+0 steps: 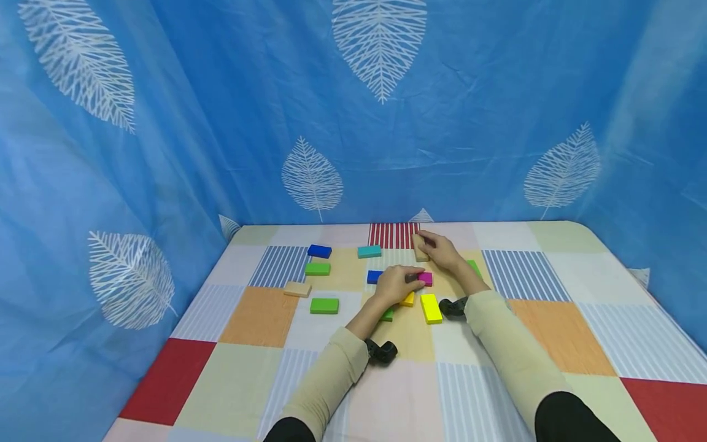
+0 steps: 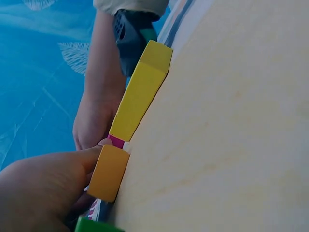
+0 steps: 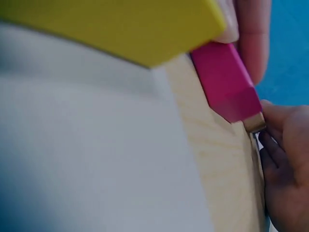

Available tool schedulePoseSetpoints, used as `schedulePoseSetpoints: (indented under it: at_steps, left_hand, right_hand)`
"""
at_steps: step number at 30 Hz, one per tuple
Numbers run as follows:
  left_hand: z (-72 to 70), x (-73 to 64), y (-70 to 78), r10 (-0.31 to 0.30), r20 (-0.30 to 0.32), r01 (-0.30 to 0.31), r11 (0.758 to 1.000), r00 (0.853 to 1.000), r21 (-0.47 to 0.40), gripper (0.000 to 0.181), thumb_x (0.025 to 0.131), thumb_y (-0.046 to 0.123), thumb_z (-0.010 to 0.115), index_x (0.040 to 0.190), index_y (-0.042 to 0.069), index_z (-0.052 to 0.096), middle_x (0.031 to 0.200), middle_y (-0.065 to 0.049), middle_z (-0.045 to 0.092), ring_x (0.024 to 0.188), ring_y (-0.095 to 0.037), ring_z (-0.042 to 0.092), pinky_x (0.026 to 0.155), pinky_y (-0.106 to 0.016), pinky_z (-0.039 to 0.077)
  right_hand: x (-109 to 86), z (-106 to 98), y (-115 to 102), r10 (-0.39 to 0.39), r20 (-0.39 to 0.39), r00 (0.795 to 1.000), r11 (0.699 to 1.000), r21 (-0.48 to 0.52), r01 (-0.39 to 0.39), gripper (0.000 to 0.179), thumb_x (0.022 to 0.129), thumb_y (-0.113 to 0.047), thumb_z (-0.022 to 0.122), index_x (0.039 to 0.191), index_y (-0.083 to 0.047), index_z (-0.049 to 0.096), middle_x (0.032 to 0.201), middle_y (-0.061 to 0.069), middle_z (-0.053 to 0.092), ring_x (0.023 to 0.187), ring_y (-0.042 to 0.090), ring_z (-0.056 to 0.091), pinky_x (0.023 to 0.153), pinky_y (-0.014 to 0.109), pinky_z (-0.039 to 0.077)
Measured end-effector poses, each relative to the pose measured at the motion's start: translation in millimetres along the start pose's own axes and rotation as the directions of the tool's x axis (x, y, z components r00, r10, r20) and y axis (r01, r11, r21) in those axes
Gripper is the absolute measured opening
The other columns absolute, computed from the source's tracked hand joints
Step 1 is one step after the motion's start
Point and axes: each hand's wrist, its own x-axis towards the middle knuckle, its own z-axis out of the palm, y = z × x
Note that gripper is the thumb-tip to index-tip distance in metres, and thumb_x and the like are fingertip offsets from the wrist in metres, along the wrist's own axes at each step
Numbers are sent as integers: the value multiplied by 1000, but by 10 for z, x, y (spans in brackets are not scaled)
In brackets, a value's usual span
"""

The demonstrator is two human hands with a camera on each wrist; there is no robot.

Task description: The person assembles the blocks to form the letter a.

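In the head view my left hand (image 1: 394, 283) pinches a magenta block (image 1: 425, 279) between thumb and fingers; its tips also show on the magenta block (image 3: 224, 82) in the right wrist view. Farther back, my right hand (image 1: 444, 252) grips a plain wooden block (image 1: 420, 248), whose end peeks past the magenta one. Below the left hand lie an orange block (image 1: 407, 299) and a partly hidden green block (image 1: 388, 315). A bright yellow block (image 1: 431, 309) lies nearer the right wrist. Just beyond the left hand is a blue block (image 1: 374, 277), partly covered by it.
Leftward lie a blue block (image 1: 320, 251), a green block (image 1: 317, 269), a wooden block (image 1: 297, 289) and another green block (image 1: 324, 306). A teal block (image 1: 369, 252) is at the back. One green block (image 1: 474, 266) is partly behind the right forearm. Blue curtains (image 1: 442, 123) surround the patchwork-covered table (image 1: 248, 374).
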Motion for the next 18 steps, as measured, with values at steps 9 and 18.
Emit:
schedulePoseSetpoints:
  at_steps: [9,18]
  left_hand:
    - [-71,-81,-28,-20,-8,20,999,1000,-38,36,84,36,67,118,24,65,116,2,63,99,-15,58,78,-25,46]
    - [-95,-178,-52,-10,-33,6,993,999,-118,38,84,31,68,119,15,65,117,1,63,112,-17,54,95,-30,43]
  right_hand:
    - [-211,12,-88,35,-71,997,999,7,-34,46,94,-9,53,135,8,40,133,29,42,123,42,39,103,48,32]
    - [-451,68,-148,50,-88,995,997,-46,-54,49,94,-15,56,136,3,40,137,24,40,126,40,36,105,48,29]
